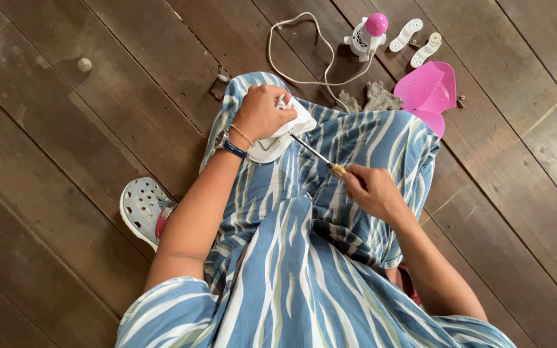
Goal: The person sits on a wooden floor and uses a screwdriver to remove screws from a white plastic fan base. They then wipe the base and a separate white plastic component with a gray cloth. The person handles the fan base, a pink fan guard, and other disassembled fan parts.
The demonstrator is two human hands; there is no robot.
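Many small things lie on the dark wooden floor (pixel 66 161) past the person's knees. There is a white motor part with a pink cap (pixel 369 33), and a white cord (pixel 291 64) loops from it toward the lap. Two small white pieces (pixel 416 41) lie next to it. A pink fan blade (pixel 428 93) sits near the right knee, with a gray rag (pixel 372 98) just beside it. A white shoe with holes (pixel 143 207) rests by the left leg.

The floor on the far left is open, with only a small round spot (pixel 84 64) there. The pink and white parts crowd the top right side. The blue striped dress (pixel 304 258) fills the middle and covers the lap.

The left hand (pixel 262 113) is closed around a white plastic piece (pixel 285 132), which sits on the lap on top of the left knee. A watch and a thin bracelet are on that wrist. The right hand (pixel 370 190) is curled tight around the yellow handle of a screwdriver (pixel 320 158). The metal tip of the screwdriver touches the white plastic piece. The two hands are near each other, with the screwdriver between them.
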